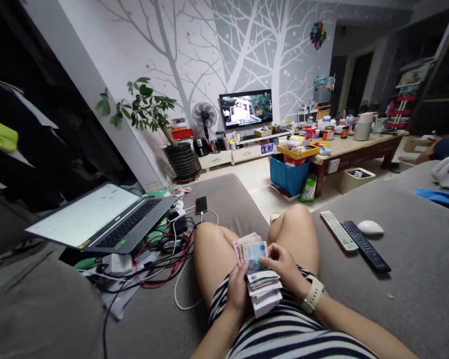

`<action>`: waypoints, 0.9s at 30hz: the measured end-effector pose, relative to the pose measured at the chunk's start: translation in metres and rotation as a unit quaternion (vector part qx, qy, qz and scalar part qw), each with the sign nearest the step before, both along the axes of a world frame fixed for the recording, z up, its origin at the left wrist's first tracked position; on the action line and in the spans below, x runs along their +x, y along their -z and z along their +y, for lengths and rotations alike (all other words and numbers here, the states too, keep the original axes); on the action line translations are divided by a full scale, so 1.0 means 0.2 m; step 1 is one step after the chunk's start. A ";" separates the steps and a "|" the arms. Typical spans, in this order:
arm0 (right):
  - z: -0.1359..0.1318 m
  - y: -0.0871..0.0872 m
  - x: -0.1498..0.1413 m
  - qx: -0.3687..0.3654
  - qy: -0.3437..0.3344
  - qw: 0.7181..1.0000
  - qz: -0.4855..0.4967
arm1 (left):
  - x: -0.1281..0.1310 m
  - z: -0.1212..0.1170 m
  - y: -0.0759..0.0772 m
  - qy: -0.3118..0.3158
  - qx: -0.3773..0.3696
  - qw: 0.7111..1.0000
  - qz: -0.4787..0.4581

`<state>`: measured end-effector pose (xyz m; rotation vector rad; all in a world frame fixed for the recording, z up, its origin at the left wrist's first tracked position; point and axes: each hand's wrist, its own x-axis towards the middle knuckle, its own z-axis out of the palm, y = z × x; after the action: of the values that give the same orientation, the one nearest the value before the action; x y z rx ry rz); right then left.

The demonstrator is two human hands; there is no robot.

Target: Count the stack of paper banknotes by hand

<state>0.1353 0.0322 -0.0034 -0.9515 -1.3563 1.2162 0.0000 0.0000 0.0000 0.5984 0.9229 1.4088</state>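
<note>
I sit on a grey sofa (pixel 415 259) with my knees in front of me. My left hand (pixel 237 294) is closed under a thick stack of banknotes (pixel 262 284) held over my lap. My right hand (pixel 282 267), with a pale watch on its wrist, pinches the top notes, which fan upward toward my knees. Parts of the fingers of both hands are hidden by the notes.
An open laptop (pixel 101 217) sits at my left over a tangle of cables (pixel 160 259) and a phone (pixel 201 204). Two remotes (pixel 353 238) and a white mouse (pixel 370 228) lie at my right. Beyond are a blue bin (pixel 288 174), a cluttered low table (pixel 355 142), a television (pixel 246 108) and a potted plant (pixel 179 159).
</note>
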 end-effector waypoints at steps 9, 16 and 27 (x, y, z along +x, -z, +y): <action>0.01 0.04 0.02 0.025 0.047 0.998 -0.023 | 0.01 0.01 0.02 -0.006 -0.005 0.999 0.031; 0.01 0.04 0.01 0.020 0.054 0.998 -0.009 | 0.02 0.00 -0.01 -0.017 -0.013 0.999 0.035; 0.01 0.07 -0.01 0.033 0.025 0.998 -0.050 | 0.00 0.01 -0.01 -0.042 -0.024 0.999 0.011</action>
<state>0.1338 0.0344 -0.0172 -1.0047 -1.4352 1.0910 0.0005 0.0011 0.0016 0.5452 1.0077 1.4525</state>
